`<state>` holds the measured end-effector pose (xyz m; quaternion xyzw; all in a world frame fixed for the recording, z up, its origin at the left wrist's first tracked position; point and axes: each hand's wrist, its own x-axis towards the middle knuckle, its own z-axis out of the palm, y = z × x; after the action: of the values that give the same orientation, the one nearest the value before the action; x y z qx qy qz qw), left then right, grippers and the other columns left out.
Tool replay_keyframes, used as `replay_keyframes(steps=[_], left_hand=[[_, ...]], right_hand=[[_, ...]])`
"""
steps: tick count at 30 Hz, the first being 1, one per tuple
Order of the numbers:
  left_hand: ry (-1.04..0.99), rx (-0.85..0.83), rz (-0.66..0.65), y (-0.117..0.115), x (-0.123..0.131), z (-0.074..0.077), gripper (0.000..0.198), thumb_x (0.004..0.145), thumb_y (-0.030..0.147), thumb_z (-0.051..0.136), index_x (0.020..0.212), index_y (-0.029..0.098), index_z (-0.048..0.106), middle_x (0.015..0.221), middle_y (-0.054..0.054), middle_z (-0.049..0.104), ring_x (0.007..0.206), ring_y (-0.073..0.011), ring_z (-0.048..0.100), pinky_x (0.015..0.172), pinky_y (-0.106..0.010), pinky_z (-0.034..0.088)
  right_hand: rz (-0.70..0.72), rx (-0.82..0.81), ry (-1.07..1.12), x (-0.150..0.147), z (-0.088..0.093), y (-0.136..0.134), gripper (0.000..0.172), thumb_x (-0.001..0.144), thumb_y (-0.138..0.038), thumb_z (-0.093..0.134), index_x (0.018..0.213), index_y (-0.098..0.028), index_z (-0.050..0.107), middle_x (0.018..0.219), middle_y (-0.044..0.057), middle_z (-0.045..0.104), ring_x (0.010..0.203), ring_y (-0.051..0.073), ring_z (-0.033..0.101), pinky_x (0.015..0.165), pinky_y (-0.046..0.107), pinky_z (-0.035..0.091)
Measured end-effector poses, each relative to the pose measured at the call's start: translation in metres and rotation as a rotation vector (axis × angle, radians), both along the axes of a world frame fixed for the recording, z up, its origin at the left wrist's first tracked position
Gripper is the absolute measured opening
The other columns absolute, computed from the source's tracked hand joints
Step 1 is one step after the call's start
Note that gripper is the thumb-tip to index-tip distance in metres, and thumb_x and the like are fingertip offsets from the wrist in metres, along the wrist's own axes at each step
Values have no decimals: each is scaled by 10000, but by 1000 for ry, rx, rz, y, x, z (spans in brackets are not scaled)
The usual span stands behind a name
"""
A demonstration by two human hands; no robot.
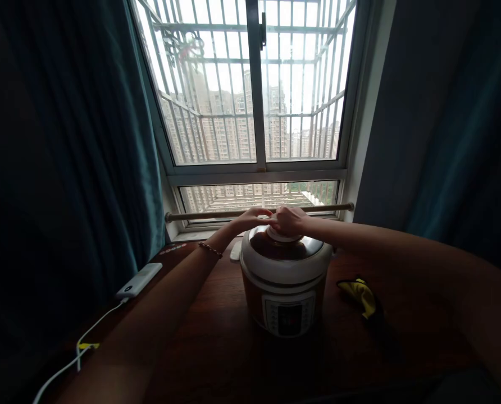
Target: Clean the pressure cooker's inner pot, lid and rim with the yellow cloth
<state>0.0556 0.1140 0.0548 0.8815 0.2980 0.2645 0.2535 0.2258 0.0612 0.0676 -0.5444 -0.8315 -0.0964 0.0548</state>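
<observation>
The two hands meet at the top of the electric pressure cooker (286, 289): the left hand (254, 217) reaches its fingers in from the left, and the right hand (290, 220) curls over the lid knob (282, 237). Their fingertips are hidden, so I cannot tell how firmly either grips. The lid (278, 251) is on the cooker, not lifted off; whether it is locked or loose, and so what remains to be done with it, does not show. The cooker stands upright on the tabletop (204, 325) in front of the person, its central axis vertical and its control panel (290, 317) facing them. To its right lies a yellow-and-black cloth item (361, 295); well to the left is a white power bank (140, 279) with a cable (101, 318). Behind stands a barred window (258, 112).
</observation>
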Motion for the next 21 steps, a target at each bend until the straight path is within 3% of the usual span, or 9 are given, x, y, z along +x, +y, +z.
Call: replay_keyframes(steps=[9,14,19,21], left_hand=[[-71,-30,46,-5,-1,-7,498,664,553,621,899,115,650,912,-88,665,904,-220,590,836,-356,440],[-88,-28,106,-8,4,-14,537,695,613,542,883,118,627,863,-79,661,846,-205,603,784,-349,462],[-72,20,242,-7,14,-19,601,687,666,502,886,105,585,852,-84,641,804,-199,588,696,-316,463],[-43,54,286,-6,18,-20,636,643,688,532,880,99,572,817,-84,627,762,-203,580,648,-310,455]], right_hand=[[-12,51,66,-4,-8,4,551,815,-563,441,1060,-102,619,1061,200,606,926,298,604,737,334,458],[0,50,162,-3,-12,8,587,770,-613,477,1018,-103,631,1054,197,608,949,312,587,767,354,438],[59,-97,323,11,-4,14,579,633,-645,616,856,-113,661,860,118,659,847,260,610,699,294,442],[117,-191,456,29,3,17,568,634,-607,645,912,-112,651,794,67,665,742,192,616,649,252,445]])
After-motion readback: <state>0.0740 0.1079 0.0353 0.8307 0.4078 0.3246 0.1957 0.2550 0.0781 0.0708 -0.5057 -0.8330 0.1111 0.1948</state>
